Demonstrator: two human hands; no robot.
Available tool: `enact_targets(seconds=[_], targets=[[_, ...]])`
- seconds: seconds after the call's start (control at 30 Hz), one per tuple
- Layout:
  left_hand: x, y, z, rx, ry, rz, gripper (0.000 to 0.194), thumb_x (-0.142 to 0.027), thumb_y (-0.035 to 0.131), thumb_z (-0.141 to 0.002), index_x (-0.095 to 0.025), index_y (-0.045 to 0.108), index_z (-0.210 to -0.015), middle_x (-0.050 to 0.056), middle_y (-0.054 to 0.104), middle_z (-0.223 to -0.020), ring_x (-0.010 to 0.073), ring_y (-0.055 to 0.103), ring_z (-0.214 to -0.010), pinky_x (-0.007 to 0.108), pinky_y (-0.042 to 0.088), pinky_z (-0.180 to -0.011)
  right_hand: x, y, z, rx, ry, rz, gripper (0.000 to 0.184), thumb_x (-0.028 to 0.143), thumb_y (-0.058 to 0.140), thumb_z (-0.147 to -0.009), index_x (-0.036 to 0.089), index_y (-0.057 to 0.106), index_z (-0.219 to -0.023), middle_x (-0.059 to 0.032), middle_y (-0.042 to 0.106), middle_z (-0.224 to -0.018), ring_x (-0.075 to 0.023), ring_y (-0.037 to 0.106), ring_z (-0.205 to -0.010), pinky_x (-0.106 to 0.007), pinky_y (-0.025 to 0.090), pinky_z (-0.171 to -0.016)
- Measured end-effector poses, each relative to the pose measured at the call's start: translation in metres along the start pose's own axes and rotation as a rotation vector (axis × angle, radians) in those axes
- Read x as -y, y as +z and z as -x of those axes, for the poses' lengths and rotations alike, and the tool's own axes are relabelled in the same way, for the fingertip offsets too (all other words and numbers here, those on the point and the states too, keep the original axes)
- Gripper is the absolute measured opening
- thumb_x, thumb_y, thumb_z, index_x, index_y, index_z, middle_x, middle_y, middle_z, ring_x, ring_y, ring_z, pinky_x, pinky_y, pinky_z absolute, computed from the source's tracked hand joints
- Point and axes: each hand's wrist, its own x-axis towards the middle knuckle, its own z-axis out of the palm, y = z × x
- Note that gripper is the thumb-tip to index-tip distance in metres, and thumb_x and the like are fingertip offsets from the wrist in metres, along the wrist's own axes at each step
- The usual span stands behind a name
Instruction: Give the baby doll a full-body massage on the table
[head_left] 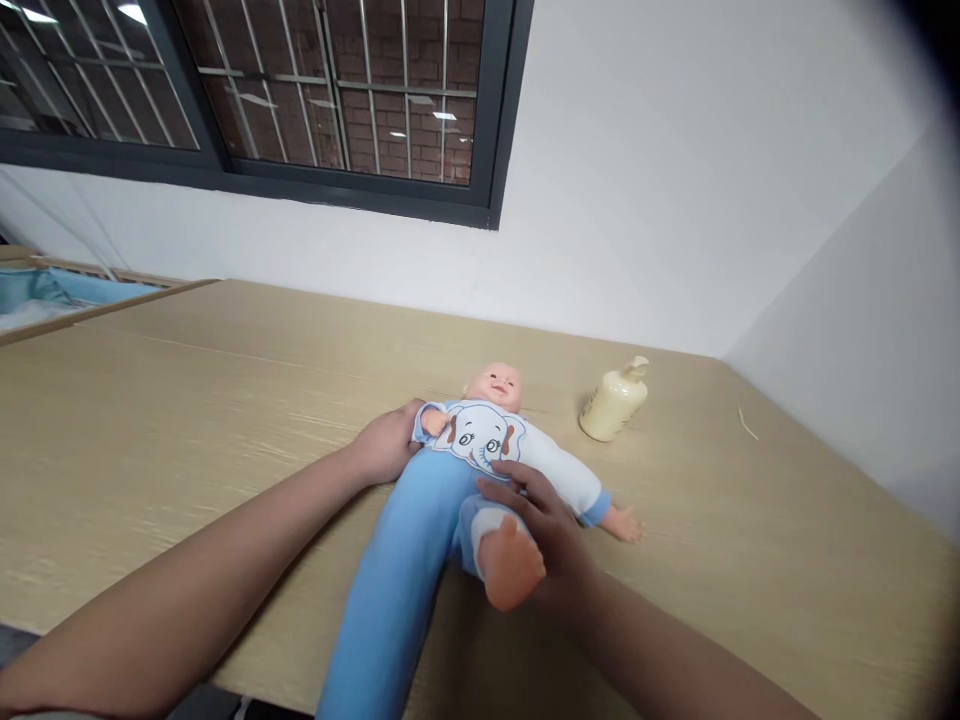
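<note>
A baby doll [487, 435] lies on its back on the wooden table [187, 420], head toward the wall. It wears a white top with an elephant print and blue trousers. My left hand [386, 445] grips the doll's side by its arm, fingers curled round the cloth. My right hand [536, 515] rests on the doll's belly and hip, fingers bent on the clothing beside its raised bare foot [511, 568]. One blue trouser leg [397, 580] hangs long toward me.
A cream pump bottle [615, 402] stands right of the doll's head. White walls meet at the far right corner. A barred window is above. A blue-lined box [52, 295] sits at the far left.
</note>
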Motion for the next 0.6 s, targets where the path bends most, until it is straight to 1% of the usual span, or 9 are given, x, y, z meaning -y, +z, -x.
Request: enact_targets(seconds=[0.1,0.17,0.23,0.3,0.43,0.53,0.6], targets=[[-0.002,0.000,0.001,0.016,0.017,-0.061,0.034,-0.044,0.063,-0.085,-0.021,0.063,-0.110,0.012,0.073,-0.106,0.0344,0.070,-0.095,0.035,0.046,-0.072,-0.007,0.000,0.002,0.039,-0.018,0.162,0.062,0.025,0.072,-0.082,0.040,0.055,-0.140,-0.0079,0.052,-0.143,-0.0308,0.059,-0.116,-0.051,0.055,-0.095],[-0.004,-0.001,0.001,0.025,0.036,-0.090,0.034,-0.045,0.061,-0.086,-0.021,0.063,-0.110,0.011,0.072,-0.107,0.0336,0.070,-0.096,0.035,0.047,-0.072,-0.011,0.000,0.003,0.078,0.006,0.219,0.063,0.025,0.073,-0.083,0.041,0.054,-0.141,-0.0080,0.051,-0.145,-0.0289,0.062,-0.111,-0.049,0.057,-0.091],[-0.005,-0.001,0.001,0.033,0.057,-0.112,0.035,-0.045,0.061,-0.086,-0.021,0.062,-0.111,0.010,0.072,-0.109,0.0328,0.069,-0.098,0.035,0.047,-0.074,-0.012,-0.001,0.003,0.116,0.028,0.251,0.065,0.027,0.074,-0.084,0.041,0.051,-0.143,-0.0078,0.046,-0.151,-0.0278,0.063,-0.110,-0.046,0.058,-0.089],[-0.006,-0.001,0.001,0.035,0.070,-0.127,0.036,-0.045,0.060,-0.086,-0.021,0.062,-0.113,0.010,0.071,-0.109,0.0321,0.069,-0.099,0.035,0.048,-0.076,-0.013,-0.001,0.004,0.147,0.039,0.288,0.068,0.028,0.074,-0.084,0.043,0.048,-0.146,-0.0064,0.043,-0.154,-0.0282,0.063,-0.115,-0.044,0.058,-0.090],[-0.006,0.001,0.002,0.024,0.073,-0.136,0.035,-0.046,0.060,-0.086,-0.020,0.063,-0.110,0.011,0.071,-0.107,0.0320,0.069,-0.096,0.036,0.049,-0.075,-0.017,0.002,0.004,0.137,-0.003,0.351,0.067,0.021,0.070,-0.088,0.045,0.047,-0.146,-0.0054,0.048,-0.149,-0.0261,0.064,-0.112,-0.041,0.058,-0.089],[0.001,0.003,0.002,-0.007,0.020,-0.042,0.037,-0.047,0.061,-0.085,-0.020,0.063,-0.111,0.011,0.072,-0.108,0.0329,0.069,-0.098,0.037,0.049,-0.078,-0.017,0.002,0.004,0.072,-0.061,0.332,0.062,0.020,0.068,-0.089,0.042,0.050,-0.144,-0.0074,0.052,-0.145,-0.0254,0.064,-0.109,-0.040,0.057,-0.087],[0.008,0.005,0.001,-0.044,-0.039,0.155,0.041,-0.048,0.062,-0.084,-0.020,0.063,-0.113,0.010,0.072,-0.114,0.0337,0.067,-0.105,0.038,0.049,-0.084,-0.013,0.000,0.005,0.020,-0.116,0.287,0.057,0.023,0.068,-0.090,0.040,0.052,-0.142,-0.0080,0.056,-0.140,-0.0252,0.063,-0.108,-0.041,0.056,-0.086]])
